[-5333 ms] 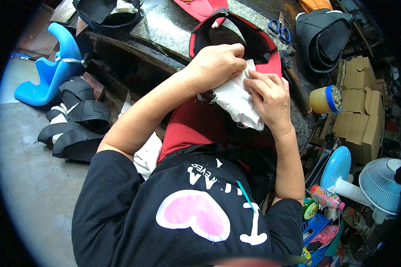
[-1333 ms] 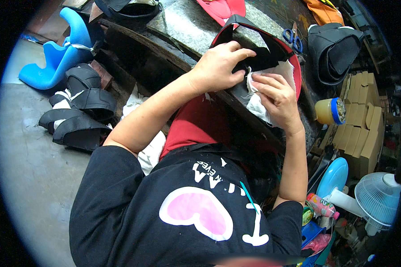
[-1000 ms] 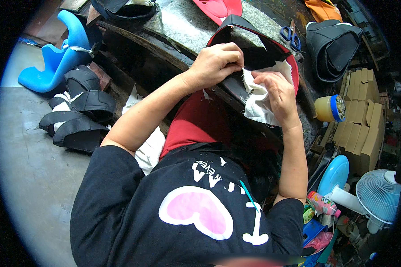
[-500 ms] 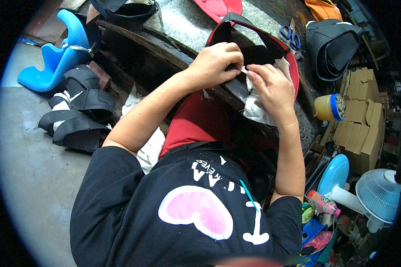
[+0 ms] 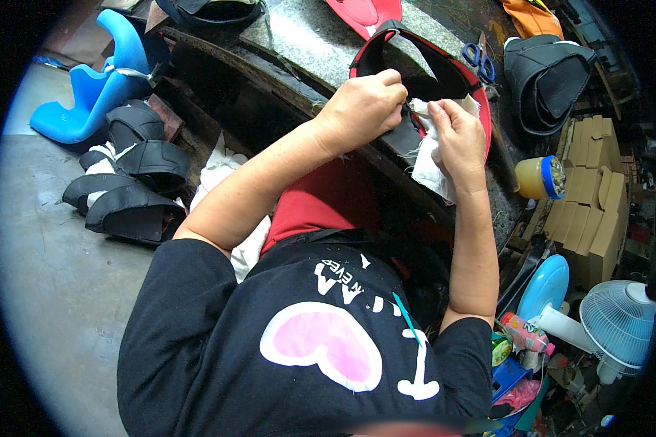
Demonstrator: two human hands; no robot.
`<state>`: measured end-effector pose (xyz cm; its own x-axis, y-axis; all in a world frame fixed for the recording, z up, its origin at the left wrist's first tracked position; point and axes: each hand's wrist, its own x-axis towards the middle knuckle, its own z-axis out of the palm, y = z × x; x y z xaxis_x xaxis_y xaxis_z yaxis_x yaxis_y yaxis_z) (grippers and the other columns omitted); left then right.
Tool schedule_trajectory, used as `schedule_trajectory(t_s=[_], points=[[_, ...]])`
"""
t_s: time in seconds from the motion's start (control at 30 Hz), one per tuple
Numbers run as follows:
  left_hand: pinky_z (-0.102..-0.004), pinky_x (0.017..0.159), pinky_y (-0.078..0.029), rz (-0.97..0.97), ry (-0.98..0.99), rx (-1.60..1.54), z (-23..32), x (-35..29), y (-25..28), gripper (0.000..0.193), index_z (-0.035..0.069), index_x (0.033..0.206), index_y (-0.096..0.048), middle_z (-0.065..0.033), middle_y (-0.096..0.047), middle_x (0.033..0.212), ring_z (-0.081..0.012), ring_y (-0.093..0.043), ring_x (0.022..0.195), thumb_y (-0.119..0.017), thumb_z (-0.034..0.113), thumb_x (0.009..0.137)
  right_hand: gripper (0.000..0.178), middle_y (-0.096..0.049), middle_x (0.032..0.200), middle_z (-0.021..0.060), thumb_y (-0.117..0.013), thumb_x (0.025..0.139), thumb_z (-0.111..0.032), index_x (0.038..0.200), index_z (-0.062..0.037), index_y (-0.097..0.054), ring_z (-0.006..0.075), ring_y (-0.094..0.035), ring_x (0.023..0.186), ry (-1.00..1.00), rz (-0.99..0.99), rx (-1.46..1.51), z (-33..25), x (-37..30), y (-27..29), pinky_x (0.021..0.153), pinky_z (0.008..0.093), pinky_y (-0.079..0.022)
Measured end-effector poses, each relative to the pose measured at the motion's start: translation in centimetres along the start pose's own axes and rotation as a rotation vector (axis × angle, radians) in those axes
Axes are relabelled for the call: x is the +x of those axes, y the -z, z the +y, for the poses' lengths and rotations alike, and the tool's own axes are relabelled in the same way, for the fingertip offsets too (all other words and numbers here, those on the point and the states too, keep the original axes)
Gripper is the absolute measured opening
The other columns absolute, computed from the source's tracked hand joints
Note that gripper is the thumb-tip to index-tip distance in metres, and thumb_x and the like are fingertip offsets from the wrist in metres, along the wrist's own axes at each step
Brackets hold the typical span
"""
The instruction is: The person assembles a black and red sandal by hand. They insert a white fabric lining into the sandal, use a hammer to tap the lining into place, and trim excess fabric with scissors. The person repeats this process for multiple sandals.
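A curved red-and-black sewn piece (image 5: 455, 71) with a black band lies on the bench in front of me. White frayed cloth (image 5: 428, 171) hangs at its near side. My right hand (image 5: 455, 135) pinches the upper part of this cloth between thumb and fingers. Close by on the left, my left hand (image 5: 366, 108) is closed, its fingertips pressed together over the near edge of the piece. Whatever those fingertips hold is too small or hidden to make out. A small gap separates the two hands.
Blue-handled scissors (image 5: 479, 62) and a black sewn piece (image 5: 547, 80) lie to the right, near a blue-rimmed jar (image 5: 541, 178). A grey stone slab (image 5: 291, 36) rests on the bench. Black pieces (image 5: 142, 171) and a blue foam form (image 5: 87, 102) are at left; a fan (image 5: 619, 320) stands lower right.
My hands have drawn apart from touching fingertips; the left is slightly higher, the right still pinches cloth. The red-and-black piece and white cloth sit slightly farther right in view.
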<state>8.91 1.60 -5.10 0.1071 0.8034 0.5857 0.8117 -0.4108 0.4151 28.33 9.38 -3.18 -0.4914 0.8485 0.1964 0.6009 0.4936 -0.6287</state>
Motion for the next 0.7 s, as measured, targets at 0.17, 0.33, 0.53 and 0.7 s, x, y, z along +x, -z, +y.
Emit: schedule_trajectory(t_s=[0.17, 0.33, 0.53, 0.7], points=[[-0.0393, 0.073, -0.057, 0.073, -0.021, -0.011, -0.1, -0.6, -0.3, 0.012, 0.003, 0.091, -0.063, -0.0112, -0.061, 0.096, -0.0317, -0.067, 0.084, -0.068, 0.008, 0.082, 0.024, -0.070, 0.082, 0.0138, -0.065, 0.097, -0.033, 0.096, -0.0100, -0.072, 0.0331, -0.068, 0.075, 0.100, 0.020, -0.256, -1.1, 0.4, 0.0, 0.067, 0.0438, -0.052], [-0.0392, 0.074, -0.057, 0.092, 0.010, -0.028, 0.1, -1.2, -0.8, 0.014, 0.004, 0.094, -0.064, -0.0106, -0.063, 0.099, -0.0320, -0.067, 0.086, -0.069, 0.008, 0.081, 0.013, -0.069, 0.089, 0.0044, -0.074, 0.088, -0.020, 0.099, -0.0142, -0.071, 0.0299, -0.069, 0.079, 0.541, 0.136, -0.305, -1.3, 0.6, 0.9, 0.069, 0.0395, -0.054], [-0.0386, 0.076, -0.057, 0.084, -0.004, 0.017, 0.2, -1.1, -0.8, 0.016, 0.006, 0.097, -0.067, -0.0096, -0.063, 0.099, -0.0313, -0.067, 0.086, -0.069, 0.007, 0.080, 0.012, -0.069, 0.091, 0.0031, -0.075, 0.085, -0.022, 0.091, -0.0126, -0.074, 0.0259, -0.070, 0.080, 0.495, -0.096, -0.335, -1.0, 0.8, 1.5, 0.072, 0.0376, -0.055], [-0.0391, 0.080, -0.057, 0.035, 0.006, -0.017, 0.1, -1.2, -0.7, 0.018, 0.006, 0.096, -0.068, -0.0094, -0.063, 0.101, -0.0306, -0.067, 0.092, -0.070, 0.006, 0.079, 0.010, -0.069, 0.091, 0.0036, -0.074, 0.086, -0.024, 0.088, -0.0144, -0.075, 0.0268, -0.070, 0.083, 0.287, -0.201, -0.251, -1.0, 1.9, 1.5, 0.076, 0.0399, -0.055]])
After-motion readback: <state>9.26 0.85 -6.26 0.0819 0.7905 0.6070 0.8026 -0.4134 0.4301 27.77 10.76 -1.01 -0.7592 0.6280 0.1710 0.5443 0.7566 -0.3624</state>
